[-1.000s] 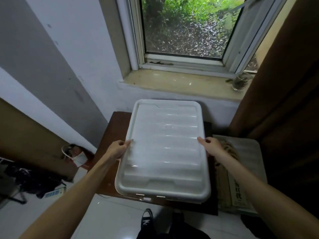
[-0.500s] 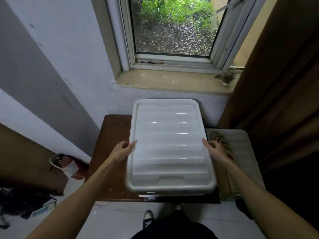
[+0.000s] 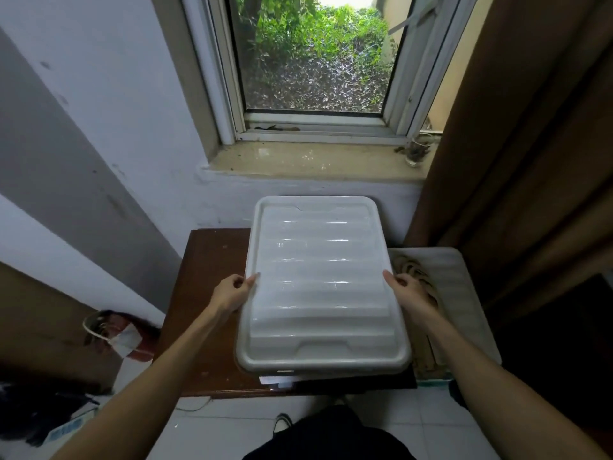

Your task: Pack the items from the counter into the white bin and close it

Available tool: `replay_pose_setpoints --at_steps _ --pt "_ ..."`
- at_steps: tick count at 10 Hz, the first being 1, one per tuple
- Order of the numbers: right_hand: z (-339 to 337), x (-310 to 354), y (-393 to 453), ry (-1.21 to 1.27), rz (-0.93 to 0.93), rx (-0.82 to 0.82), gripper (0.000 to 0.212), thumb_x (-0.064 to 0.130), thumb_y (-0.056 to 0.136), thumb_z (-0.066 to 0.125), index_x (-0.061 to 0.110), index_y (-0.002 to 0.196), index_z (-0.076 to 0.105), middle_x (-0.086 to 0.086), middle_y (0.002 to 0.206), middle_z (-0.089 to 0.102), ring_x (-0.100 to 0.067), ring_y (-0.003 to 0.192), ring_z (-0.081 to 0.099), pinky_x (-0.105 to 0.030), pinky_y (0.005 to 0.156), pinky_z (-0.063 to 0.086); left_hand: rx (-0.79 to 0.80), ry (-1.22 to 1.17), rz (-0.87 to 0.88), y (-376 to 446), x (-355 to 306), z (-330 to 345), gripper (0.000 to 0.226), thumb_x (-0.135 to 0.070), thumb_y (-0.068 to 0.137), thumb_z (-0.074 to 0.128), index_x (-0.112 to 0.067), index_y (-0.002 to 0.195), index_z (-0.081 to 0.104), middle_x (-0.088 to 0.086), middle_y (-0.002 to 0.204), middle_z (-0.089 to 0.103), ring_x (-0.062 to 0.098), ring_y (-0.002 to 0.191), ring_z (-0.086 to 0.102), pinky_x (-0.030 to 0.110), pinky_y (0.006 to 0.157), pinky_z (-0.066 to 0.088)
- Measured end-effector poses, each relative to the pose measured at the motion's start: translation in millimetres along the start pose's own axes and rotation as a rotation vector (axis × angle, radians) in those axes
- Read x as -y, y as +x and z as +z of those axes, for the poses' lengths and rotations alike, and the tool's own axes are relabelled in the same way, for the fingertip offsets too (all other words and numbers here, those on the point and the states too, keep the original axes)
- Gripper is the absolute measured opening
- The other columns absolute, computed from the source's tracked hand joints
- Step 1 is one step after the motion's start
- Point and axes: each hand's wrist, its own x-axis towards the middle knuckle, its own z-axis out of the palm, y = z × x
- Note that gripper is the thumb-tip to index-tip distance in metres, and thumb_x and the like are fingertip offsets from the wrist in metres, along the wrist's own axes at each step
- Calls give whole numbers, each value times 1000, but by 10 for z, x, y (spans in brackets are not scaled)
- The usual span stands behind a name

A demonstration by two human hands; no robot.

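Note:
A ribbed white lid (image 3: pixel 320 283) lies flat over the white bin, whose front edge (image 3: pixel 280 379) just shows below it. The bin stands on a dark brown wooden table (image 3: pixel 212 313) under the window. My left hand (image 3: pixel 232 293) grips the lid's left edge, thumb on top. My right hand (image 3: pixel 409 293) grips the lid's right edge the same way. The bin's contents are hidden by the lid.
A second white ribbed lid or tray (image 3: pixel 464 300) with brown cord on it lies to the right. A glass (image 3: pixel 416 152) stands on the windowsill. A brown curtain (image 3: pixel 517 144) hangs at right. Clutter (image 3: pixel 112 333) sits on the floor at left.
The lid has come down from a tilt and now sits level on the bin. Both hands stay on its side edges. The camera has tilted up a little.

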Motion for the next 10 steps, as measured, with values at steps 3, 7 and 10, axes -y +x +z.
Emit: replay_pose_setpoints --at_steps 3,7,10 --pt "-19 -156 24 -9 -58 39 25 38 95 58 17 107 65 -5 107 69 -22 98 63 -38 87 52 27 -168 -61 -12 47 26 38 -38 92 63 -5 108 67 16 100 69 25 85 63 40 79 55" --pt "-33 -127 38 190 107 125 31 40 90 67 17 111 65 -3 103 71 -21 93 66 -29 74 52 -87 -108 -73 -20 55 64 38 -42 91 62 -9 109 69 9 94 69 25 80 66 37 68 58" --pt "-109 -150 -237 41 29 -94 39 49 93 56 13 107 60 -2 95 64 -19 88 60 -30 79 45 -361 184 217 -395 81 -39 41 -41 83 70 -16 114 59 4 110 60 21 97 59 37 83 53"
